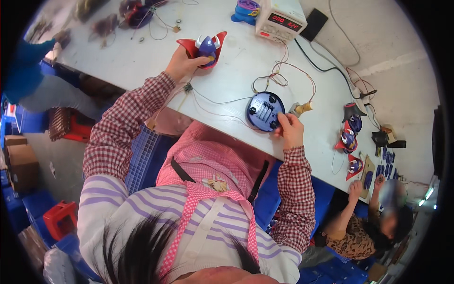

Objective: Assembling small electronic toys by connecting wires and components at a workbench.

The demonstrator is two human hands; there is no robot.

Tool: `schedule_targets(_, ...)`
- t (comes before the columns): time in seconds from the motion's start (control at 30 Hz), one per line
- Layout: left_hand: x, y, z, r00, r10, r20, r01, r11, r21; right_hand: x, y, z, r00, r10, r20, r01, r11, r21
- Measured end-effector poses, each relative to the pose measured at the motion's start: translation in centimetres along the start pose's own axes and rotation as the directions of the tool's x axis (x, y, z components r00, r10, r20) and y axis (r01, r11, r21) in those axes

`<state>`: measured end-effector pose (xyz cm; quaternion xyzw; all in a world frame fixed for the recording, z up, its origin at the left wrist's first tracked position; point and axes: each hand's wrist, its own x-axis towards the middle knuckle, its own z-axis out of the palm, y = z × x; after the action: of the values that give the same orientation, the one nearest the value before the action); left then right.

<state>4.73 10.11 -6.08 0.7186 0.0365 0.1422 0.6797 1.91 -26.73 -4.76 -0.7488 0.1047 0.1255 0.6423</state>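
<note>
My left hand [181,65] is closed round a toy figure piece [206,47] with a purple head, white horns and red flaring sides, held over the white table. The thumb lies across its front. With its fingertips, my right hand [292,130] grips the right rim of a round dark purple base [265,111], which has a slotted battery compartment facing up. Thin wires run from the base's area to a small circuit board [188,87] near my left wrist. Just right of the base is a small metal piece with a yellow end [305,107].
A white power supply [282,23] with a red display stands at the far side, beside a black phone-like slab [314,24]. Coiled wires [278,75] lie before it. More horned toys [348,141] are at the right, near a co-worker's hands [355,190]. Another person [35,71] sits left.
</note>
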Motion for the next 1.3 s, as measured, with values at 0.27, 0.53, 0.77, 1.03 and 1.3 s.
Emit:
schedule_targets(0.27,1.8,-0.5,-1.8,0.994,-0.106,-0.006,0.103,0.942,0.321,3.0,1.7,-4.7,0.702,-0.666,-0.252,0.474,0.702,-0.532)
schedule_targets(0.53,-2.4,-0.6,-3.9,0.942,0.267,-0.202,-0.111,0.818,0.564,4.7,-2.9,-4.1,0.895,-0.415,-0.165,0.384,0.903,-0.192)
schedule_targets(0.77,-5.2,4.9,10.2,0.851,0.014,0.524,-0.352,0.755,0.553,0.2,-5.2,0.2,0.896,-0.442,0.047,0.442,0.897,0.015)
schedule_targets(1.03,-4.2,0.7,14.0,0.875,-0.037,0.483,-0.3,0.742,0.6,-0.5,-2.5,3.0,0.673,-0.735,0.083,0.691,0.584,-0.427)
schedule_targets(1.3,-5.3,1.1,14.0,0.893,-0.076,0.444,-0.193,0.826,0.53,-1.2,-1.0,3.8,0.511,-0.841,0.177,0.744,0.33,-0.581)
